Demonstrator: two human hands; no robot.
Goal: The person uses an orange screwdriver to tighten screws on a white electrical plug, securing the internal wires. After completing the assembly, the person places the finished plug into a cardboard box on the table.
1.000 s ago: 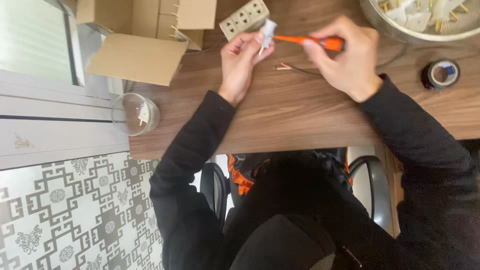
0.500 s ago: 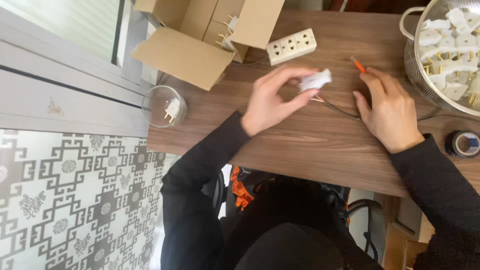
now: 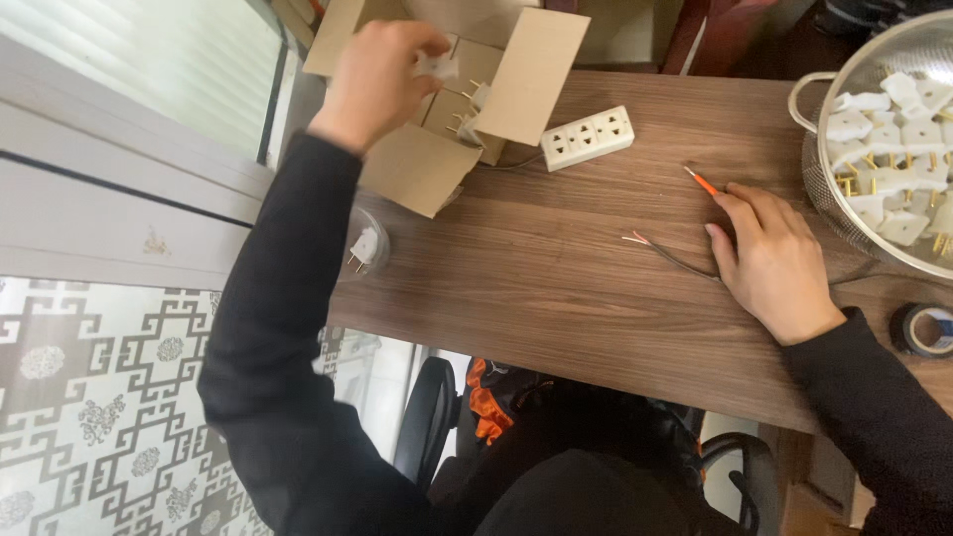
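Observation:
My left hand (image 3: 372, 79) reaches over the open cardboard box (image 3: 536, 74) at the table's far left and holds a small white plug (image 3: 437, 67) above it. More white plugs with brass pins lie inside the box. My right hand (image 3: 774, 263) rests palm down on the wooden table (image 3: 556, 288), covering the handle of an orange screwdriver (image 3: 703, 182) whose tip sticks out past the index finger. A thin dark wire (image 3: 665, 253) with bared ends lies just left of that hand.
A white three-outlet power strip (image 3: 588, 137) lies beside the box. A metal colander (image 3: 816, 169) with several white plugs stands at the right. A black tape roll (image 3: 928, 331) lies near the right edge. A clear cup (image 3: 365, 248) holding a plug stands at the left edge.
My left hand has carried the white plug from the table's middle up and left to the cardboard box. My right hand has lowered the screwdriver to the table and stays there.

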